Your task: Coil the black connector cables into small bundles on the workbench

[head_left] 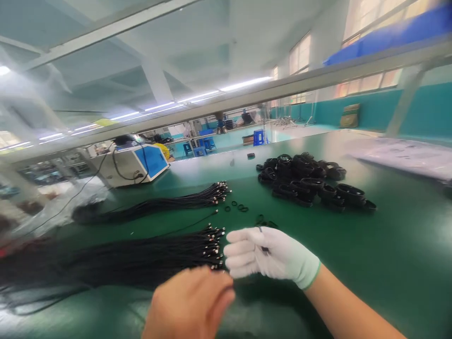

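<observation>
My left hand [190, 301], bare and blurred, is at the bottom centre with its fingers curled together; whatever they hold, if anything, is hidden. Close beside it, my right hand [271, 256] wears a white glove, fingers stretched to the left. A small black ring [265, 250] shows against its thumb and palm. Left of the glove lies a wide bundle of black cables [141, 256], their metal-tipped plugs near the gloved fingertips. Behind it is a second, narrower cable bundle [165, 202]. Several small black rings [242, 208] lie loose on the green table [353, 254].
A heap of coiled black cables [303, 176] sits at the back right. Clear plastic sheeting [406, 155] covers the far right. At the back left stands a white and blue machine [134, 162]. A metal rail [226, 110] crosses above the table.
</observation>
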`<state>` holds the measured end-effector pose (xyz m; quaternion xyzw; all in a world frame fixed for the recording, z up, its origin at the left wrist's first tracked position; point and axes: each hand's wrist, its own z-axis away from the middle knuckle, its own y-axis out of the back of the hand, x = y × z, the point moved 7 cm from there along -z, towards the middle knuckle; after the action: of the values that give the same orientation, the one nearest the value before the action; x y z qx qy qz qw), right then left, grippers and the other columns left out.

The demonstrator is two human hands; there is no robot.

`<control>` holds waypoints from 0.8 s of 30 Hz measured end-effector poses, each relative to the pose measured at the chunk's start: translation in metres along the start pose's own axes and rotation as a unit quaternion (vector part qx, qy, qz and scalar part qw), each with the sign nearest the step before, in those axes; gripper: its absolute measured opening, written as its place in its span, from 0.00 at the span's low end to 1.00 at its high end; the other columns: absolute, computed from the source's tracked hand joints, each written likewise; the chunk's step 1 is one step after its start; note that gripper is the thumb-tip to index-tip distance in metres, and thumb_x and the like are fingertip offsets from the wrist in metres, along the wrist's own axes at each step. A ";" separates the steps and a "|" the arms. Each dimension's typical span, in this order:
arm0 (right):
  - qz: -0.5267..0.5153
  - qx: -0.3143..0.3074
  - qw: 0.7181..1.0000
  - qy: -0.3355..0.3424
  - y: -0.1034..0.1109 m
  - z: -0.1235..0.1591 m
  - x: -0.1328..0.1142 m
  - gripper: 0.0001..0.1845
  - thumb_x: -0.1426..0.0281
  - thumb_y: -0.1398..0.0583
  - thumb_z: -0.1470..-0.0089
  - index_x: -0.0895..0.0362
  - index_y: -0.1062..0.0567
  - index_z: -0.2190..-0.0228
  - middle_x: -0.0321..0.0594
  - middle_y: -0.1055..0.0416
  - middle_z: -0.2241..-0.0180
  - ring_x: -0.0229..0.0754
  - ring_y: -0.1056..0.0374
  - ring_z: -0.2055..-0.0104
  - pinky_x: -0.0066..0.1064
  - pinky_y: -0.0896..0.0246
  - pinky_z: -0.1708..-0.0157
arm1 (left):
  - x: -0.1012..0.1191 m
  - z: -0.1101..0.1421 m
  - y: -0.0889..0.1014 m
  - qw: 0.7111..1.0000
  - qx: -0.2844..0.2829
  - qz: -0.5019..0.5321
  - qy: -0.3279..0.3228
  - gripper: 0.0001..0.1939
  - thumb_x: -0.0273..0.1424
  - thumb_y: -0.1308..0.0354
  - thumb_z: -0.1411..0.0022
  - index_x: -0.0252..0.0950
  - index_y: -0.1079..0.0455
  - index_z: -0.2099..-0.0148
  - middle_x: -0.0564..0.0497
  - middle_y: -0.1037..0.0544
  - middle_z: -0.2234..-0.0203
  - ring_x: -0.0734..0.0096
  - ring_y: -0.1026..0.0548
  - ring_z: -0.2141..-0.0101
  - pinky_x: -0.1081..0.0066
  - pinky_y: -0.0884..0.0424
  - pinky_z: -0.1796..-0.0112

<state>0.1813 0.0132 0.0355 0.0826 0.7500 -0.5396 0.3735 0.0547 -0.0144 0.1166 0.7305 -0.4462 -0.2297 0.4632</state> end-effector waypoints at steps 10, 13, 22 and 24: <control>-0.049 -0.108 0.990 -0.079 -0.028 -0.006 0.052 0.23 0.66 0.37 0.52 0.67 0.31 0.57 0.49 0.27 0.67 0.45 0.29 0.63 0.46 0.39 0.57 | -0.045 -0.056 -0.028 0.961 -0.088 0.216 0.148 0.07 0.31 0.48 0.41 0.38 0.29 0.69 0.58 0.28 0.77 0.76 0.33 0.75 0.77 0.39 0.73; -0.067 -0.102 0.991 -0.047 -0.031 -0.005 0.046 0.24 0.65 0.39 0.49 0.66 0.33 0.53 0.52 0.28 0.61 0.52 0.29 0.58 0.53 0.42 0.54 | -0.056 -0.050 -0.052 0.941 -0.126 0.274 0.152 0.11 0.32 0.51 0.39 0.36 0.29 0.69 0.56 0.26 0.74 0.74 0.31 0.73 0.77 0.37 0.71; -0.139 -0.002 0.981 0.132 -0.014 -0.009 -0.009 0.10 0.67 0.40 0.47 0.58 0.30 0.63 0.33 0.34 0.72 0.35 0.35 0.70 0.47 0.42 0.53 | -0.080 0.017 -0.088 0.989 -0.082 -0.028 0.116 0.14 0.29 0.57 0.36 0.40 0.31 0.67 0.53 0.25 0.72 0.69 0.28 0.72 0.73 0.37 0.71; -0.118 0.046 0.981 0.150 -0.002 -0.009 -0.012 0.12 0.66 0.41 0.46 0.57 0.30 0.60 0.37 0.31 0.67 0.38 0.34 0.65 0.47 0.43 0.51 | -0.049 0.033 -0.088 0.993 -0.057 -0.099 0.025 0.14 0.26 0.56 0.37 0.40 0.33 0.71 0.55 0.26 0.77 0.71 0.30 0.78 0.72 0.40 0.75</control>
<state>0.1839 0.0235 0.0462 0.0907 0.7761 -0.5956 0.1866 0.0446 0.0272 0.0198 0.7489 -0.3458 -0.2815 0.4902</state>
